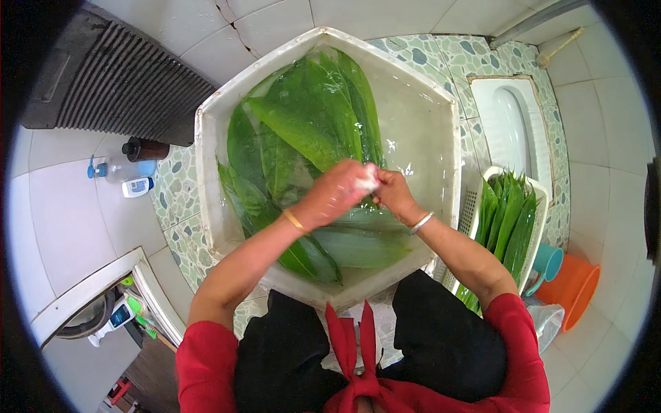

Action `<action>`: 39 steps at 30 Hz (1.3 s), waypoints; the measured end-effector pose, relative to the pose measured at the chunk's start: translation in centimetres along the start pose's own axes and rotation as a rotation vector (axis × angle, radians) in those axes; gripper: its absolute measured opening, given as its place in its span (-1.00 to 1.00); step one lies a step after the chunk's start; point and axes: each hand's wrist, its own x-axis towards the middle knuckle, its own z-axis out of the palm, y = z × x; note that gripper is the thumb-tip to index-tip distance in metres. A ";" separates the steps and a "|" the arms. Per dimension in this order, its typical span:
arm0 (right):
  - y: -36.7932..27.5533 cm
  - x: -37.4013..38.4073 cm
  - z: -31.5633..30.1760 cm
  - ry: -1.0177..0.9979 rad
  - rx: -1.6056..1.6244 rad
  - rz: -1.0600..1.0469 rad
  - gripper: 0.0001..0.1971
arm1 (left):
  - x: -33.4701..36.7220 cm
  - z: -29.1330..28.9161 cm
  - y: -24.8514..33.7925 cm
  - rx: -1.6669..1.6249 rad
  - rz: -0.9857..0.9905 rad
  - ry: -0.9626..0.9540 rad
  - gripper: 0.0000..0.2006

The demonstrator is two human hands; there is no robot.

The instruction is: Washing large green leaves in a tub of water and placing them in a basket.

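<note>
A large white tub (449,227) holds water and many long green leaves (289,138), some of them under the surface. My left hand (329,193), blurred a little, is closed around a small white cloth or sponge (368,179) over the middle of the tub. Right beside it, my right hand (399,196) is closed with bent fingers, nearly touching the white piece. What its fingertips grip is hidden; a leaf lies just beneath them. Paler leaves (365,244) show their undersides near the tub's front.
To the right, a white basket (540,206) holds a stack of green leaves (506,213). Near it are an orange bucket (573,286), a teal cup (547,261) and a squat toilet (511,117). A dark ribbed object (138,76) and bottles (124,168) stand at left.
</note>
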 end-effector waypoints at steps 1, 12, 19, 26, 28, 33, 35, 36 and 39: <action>0.2 0.1 -0.2 -0.004 -0.001 -0.002 -0.92 | 0.0 0.8 -0.4 0.004 -0.001 0.003 -0.73; -0.3 -2.7 -3.2 0.124 -0.269 -0.169 -0.89 | 2.3 -2.6 -8.1 0.517 -0.567 0.119 -0.77; 1.3 -2.1 -2.9 0.149 -0.140 -0.206 -0.80 | 3.3 0.3 2.0 0.022 -0.022 0.125 -0.76; 2.0 -2.5 -2.2 0.058 -0.046 -0.164 -0.72 | 0.9 3.4 1.5 0.217 -0.127 -0.182 -0.70; 1.2 -2.8 -2.2 -0.017 0.052 -0.099 -0.72 | 1.1 2.9 2.3 0.210 -0.121 -0.170 -0.70; 0.3 -3.8 -2.8 -0.021 0.069 0.008 -0.77 | 1.6 3.5 3.0 0.263 -0.069 -0.175 -0.69; 1.5 -4.2 -3.9 -0.140 0.099 0.082 -0.83 | 1.5 3.8 1.4 0.303 -0.077 -0.197 -0.70; 1.6 -4.5 -3.9 -0.144 0.100 0.084 -0.83 | 1.5 3.1 -0.3 0.440 -0.108 -0.224 -0.73; 1.2 -5.6 -4.1 -0.167 0.082 0.129 -0.83 | 1.9 -0.1 -3.7 0.657 -0.192 -0.097 -0.80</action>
